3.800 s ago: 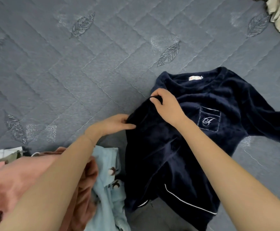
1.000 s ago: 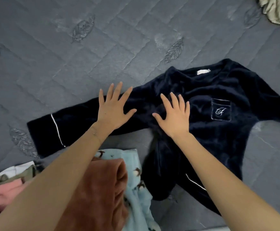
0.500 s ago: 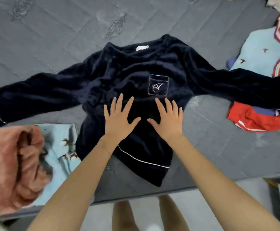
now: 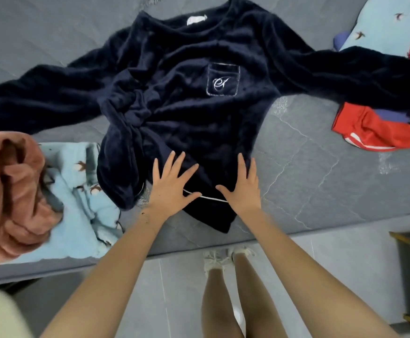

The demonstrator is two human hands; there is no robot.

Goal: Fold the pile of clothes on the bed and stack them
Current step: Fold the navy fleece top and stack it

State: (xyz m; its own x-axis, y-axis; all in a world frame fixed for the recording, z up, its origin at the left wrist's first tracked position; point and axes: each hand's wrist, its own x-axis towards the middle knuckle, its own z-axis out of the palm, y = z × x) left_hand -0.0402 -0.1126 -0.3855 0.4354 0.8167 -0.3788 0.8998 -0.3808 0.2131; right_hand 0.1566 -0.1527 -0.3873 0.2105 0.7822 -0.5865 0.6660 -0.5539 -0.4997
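Fingers (image 4: 169,164) spread flat, our left hand (image 4: 171,189) and right hand (image 4: 244,191) press the sweater (image 4: 186,93) at six o'clock; wrinkles (image 4: 126,113) bunched at nine o'clock may get folded in.

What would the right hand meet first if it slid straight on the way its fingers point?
The right hand lies flat on the navy sweater, so it would first cross more of that fabric, then probably the embroidered chest pocket or its edge.
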